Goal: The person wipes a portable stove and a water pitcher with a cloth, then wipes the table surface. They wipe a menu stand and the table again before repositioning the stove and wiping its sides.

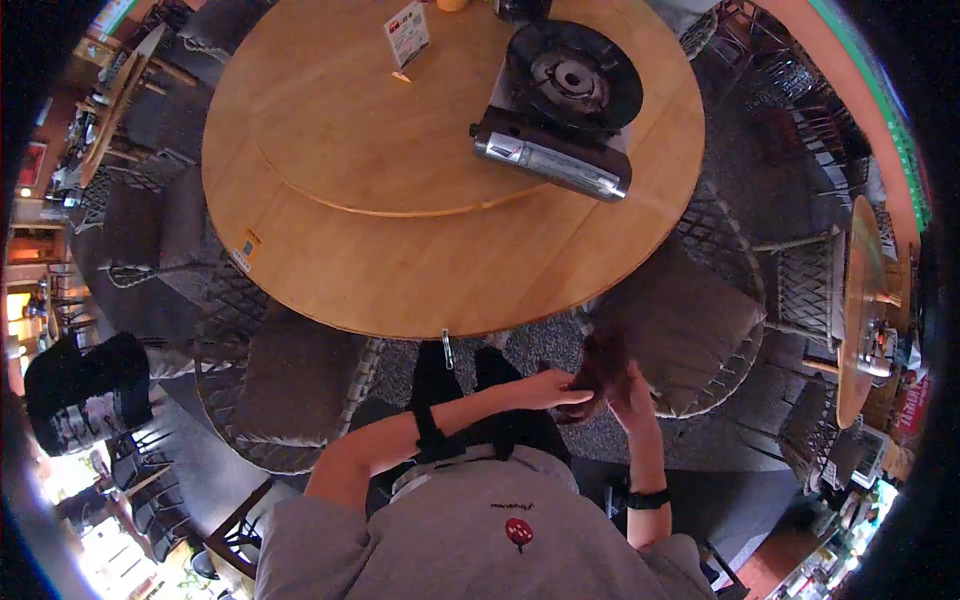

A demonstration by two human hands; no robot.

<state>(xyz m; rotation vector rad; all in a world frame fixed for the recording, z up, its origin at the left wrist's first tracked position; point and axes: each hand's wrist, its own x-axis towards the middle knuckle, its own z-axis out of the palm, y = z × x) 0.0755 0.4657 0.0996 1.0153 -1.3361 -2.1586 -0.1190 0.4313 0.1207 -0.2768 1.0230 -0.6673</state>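
Note:
In front of my waist, just off the near edge of the round wooden table (400, 260), both my hands are on a dark reddish-brown cloth (604, 365). It looks crumpled and partly blurred. My left hand (560, 390) is closed on its left side. From the right, my right hand (630, 402) grips the same cloth, its fingers partly hidden behind the folds. A small metal clip (448, 350) hangs at the table's near edge, left of my hands.
A portable gas stove (550, 172) with a round black burner (573, 78) stands on the table's right side. A small sign card (407, 38) stands farther back. Cushioned wicker chairs (300, 380) surround the table, one cushion (680, 320) close beside my right hand.

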